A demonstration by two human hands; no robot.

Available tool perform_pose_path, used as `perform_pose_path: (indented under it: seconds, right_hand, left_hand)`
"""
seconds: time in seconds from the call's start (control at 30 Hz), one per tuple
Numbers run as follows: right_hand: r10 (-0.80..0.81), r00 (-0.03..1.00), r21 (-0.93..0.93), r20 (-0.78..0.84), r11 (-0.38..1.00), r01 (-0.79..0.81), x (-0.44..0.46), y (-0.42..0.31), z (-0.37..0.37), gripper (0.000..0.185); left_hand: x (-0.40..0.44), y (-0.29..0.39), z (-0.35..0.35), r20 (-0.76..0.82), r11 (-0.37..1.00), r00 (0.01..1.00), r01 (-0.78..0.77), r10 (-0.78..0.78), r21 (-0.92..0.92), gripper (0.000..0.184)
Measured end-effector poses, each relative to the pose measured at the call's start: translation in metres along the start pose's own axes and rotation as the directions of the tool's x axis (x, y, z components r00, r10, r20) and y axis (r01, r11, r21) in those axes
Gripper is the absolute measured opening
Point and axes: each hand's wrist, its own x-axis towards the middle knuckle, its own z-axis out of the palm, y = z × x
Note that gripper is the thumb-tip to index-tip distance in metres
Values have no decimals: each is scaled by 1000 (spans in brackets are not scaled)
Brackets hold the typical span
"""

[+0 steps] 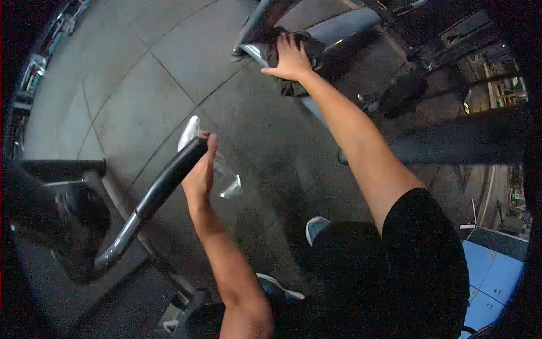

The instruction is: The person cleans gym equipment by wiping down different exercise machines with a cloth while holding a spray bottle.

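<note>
My left hand (199, 176) is closed around a clear spray bottle with a white spray head (188, 133). Its transparent body (228, 179) sticks out on the far side of the hand. A machine handle with a black grip (174, 175) crosses in front of this hand and hides part of the fingers. Farther forward, my right hand (291, 61) lies flat with spread fingers on a dark cloth (287, 87). Under the cloth is a metal tube of the gym machine frame (257, 52).
Dark rubber tiles (164, 73) cover the floor. At the left stands a machine with a bent metal bar (121, 240). A dark padded beam (451, 135) runs across the right side. Blue lockers (485, 268) are at the lower right. My shoes (317, 229) are below.
</note>
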Motion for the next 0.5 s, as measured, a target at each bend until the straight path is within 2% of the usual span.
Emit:
perform_pose_path:
  seconds: [0.07,0.1,0.13,0.17,0.2,0.23,0.27,0.3,0.33,0.4,0.43,0.47,0.5]
  right_hand:
    - [62,993,-37,-97,997,-66,-39,-2,-5,123]
    - [33,990,-81,-134,996,-44,-67,-2,-9,118]
    - [7,995,-137,-100,990,-21,-94,-5,-14,113]
    - [31,999,-111,-23,993,-34,-122,-10,-28,109]
    - [15,1000,-189,-14,982,-18,-149,-11,-33,108]
    - [16,1000,-220,0,975,-15,-175,-11,-37,109]
    - [-14,1000,-310,1,951,13,-200,-9,-42,100]
    - [-40,999,-396,6,917,39,-224,-8,-46,91]
    - [-33,999,-392,18,919,38,-246,-3,-46,91]
    - [-81,993,-560,86,820,116,-278,3,-46,75]
    - [-77,991,-543,108,831,124,-280,3,-50,67]
    - [-81,990,-539,114,833,130,-277,3,-45,67]
    - [-79,996,-571,37,817,86,-266,2,-36,67]
  left_hand:
    - [-4,7,-6,-21,997,997,-71,71,1,25]
    - [-5,7,-10,8,997,997,-71,71,31,25]
    - [-1,6,-13,34,995,997,-76,74,58,25]
    - [-3,9,-14,38,997,997,-68,66,46,27]
    - [-2,4,-12,40,997,997,-68,66,40,27]
    - [0,-5,-11,17,998,999,-49,50,-39,27]
    - [-1,-12,-10,-2,993,1000,-29,29,-112,27]
    - [-4,-7,-12,15,998,1000,28,-27,-50,25]
    - [-7,0,-14,27,996,996,88,-88,12,23]
    - [-6,-1,-16,93,994,996,14,-4,-107,23]
    - [-7,1,-17,90,994,996,22,-13,-104,23]
    - [-7,4,-19,89,999,996,24,-20,-42,21]
    - [-6,5,-19,90,1000,996,22,-23,20,20]
